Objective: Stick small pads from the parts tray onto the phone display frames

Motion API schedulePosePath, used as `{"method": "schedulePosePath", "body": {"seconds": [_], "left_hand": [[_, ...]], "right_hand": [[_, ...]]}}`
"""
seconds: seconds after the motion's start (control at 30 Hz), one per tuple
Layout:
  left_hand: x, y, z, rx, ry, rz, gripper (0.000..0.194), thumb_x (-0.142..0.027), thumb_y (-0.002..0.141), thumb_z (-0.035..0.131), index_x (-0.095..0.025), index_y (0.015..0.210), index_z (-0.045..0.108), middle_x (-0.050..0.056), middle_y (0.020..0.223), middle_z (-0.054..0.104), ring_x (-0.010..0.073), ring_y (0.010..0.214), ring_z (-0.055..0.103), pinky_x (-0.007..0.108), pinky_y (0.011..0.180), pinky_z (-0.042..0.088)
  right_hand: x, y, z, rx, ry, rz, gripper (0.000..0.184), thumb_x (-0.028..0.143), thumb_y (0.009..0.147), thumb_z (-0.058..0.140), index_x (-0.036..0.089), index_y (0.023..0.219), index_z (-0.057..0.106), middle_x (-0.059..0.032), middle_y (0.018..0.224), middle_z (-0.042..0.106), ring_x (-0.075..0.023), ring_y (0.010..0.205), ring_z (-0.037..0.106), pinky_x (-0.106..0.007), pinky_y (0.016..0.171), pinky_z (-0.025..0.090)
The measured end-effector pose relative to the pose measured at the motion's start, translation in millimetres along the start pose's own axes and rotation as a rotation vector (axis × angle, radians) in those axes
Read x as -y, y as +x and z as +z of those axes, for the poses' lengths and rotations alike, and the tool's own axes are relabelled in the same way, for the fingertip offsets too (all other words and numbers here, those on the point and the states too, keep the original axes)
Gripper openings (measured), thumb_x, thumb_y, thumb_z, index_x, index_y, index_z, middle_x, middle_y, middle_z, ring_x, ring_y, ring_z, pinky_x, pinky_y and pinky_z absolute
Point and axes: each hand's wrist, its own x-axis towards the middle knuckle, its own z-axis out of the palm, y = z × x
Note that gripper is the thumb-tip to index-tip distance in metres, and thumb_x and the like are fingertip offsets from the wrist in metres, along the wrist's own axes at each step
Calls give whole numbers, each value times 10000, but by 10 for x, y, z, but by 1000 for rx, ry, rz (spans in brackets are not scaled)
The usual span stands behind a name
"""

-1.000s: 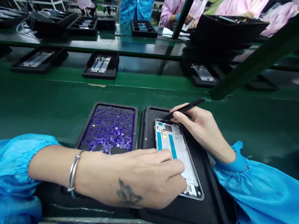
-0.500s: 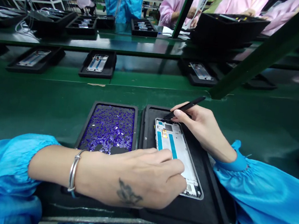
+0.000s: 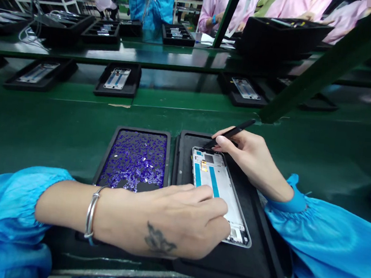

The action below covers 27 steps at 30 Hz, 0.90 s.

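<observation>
- Head view, right hand (image 3: 248, 159): thumb and fingers pinched on black pen-like tool (image 3: 243, 126), near phone frame's (image 3: 228, 186) top edge.
- Left hand (image 3: 179, 221): fingers curled, tips hidden; can't tell if gripping.
- Phone frame: partly behind left fingers, just below right fingertips, in black tray (image 3: 241, 268).

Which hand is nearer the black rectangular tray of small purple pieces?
Left hand, partly hiding the tray; the right hand is farther right, by the far end of the silver rectangular phone frame.
</observation>
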Motion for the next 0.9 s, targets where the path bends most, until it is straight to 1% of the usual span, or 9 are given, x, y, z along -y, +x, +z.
{"method": "schedulePosePath", "body": {"seconds": [0.23,0.4,0.5,0.57,0.67,0.73,0.8,0.87,0.9], "left_hand": [[0,4,29,-8,-14,7,211,-47,908,390,-154,766,504,30,756,409,154,665,366,296,609,363],[-9,-4,18,-13,-19,-5,237,-49,921,360,-154,771,510,37,761,413,157,674,360,297,608,367],[-23,-15,23,-6,-20,-10,246,-49,929,346,-153,774,507,37,757,406,160,672,356,304,611,366],[-36,-16,60,-3,-42,-22,231,-60,938,352,-145,796,512,41,772,417,162,679,363,308,625,374],[-60,-2,184,3,-115,-54,199,-105,960,373,-141,838,526,54,831,458,172,714,387,310,640,388],[-76,9,290,1,-148,-70,190,-132,968,384,-147,845,527,58,862,478,182,743,400,314,639,389],[-92,11,372,-5,-152,-83,182,-138,969,395,-151,843,526,53,874,489,186,760,407,315,633,384],[-113,-6,405,-11,-141,-100,167,-167,979,411,-151,858,525,47,892,499,182,771,416,316,637,382],[-127,-22,401,-21,-136,-98,175,-217,991,421,-154,863,521,44,900,501,182,777,422,318,637,379]], "right_hand": [[5,-3,15,-8,53,27,292,452,854,616,168,912,655,-46,859,687,-186,798,676,-290,688,543],[-16,-11,0,-8,-44,-22,294,468,867,597,186,928,656,-32,854,695,-187,790,678,-298,698,531],[-31,-19,-12,-16,-83,-48,297,477,874,584,197,944,654,-33,892,696,-187,796,678,-304,705,536],[-43,-25,-16,-16,-105,-61,303,482,877,576,199,952,655,-36,912,694,-191,812,677,-306,705,541],[-51,-30,-15,-10,-105,-74,305,478,872,584,194,949,663,-38,894,689,-192,820,673,-301,694,546],[-41,-32,-15,-6,-31,-50,299,470,855,607,186,929,664,-39,878,681,-183,803,670,-298,700,559],[-21,-34,-20,-20,94,3,294,461,834,636,178,913,660,-42,892,670,-175,808,669,-297,725,580],[-10,-37,-33,-68,219,52,298,454,810,664,172,907,657,-45,912,655,-168,830,665,-298,756,594],[-13,-37,-41,-101,263,68,303,452,798,678,169,905,657,-45,910,646,-164,835,662,-299,765,598]]}}
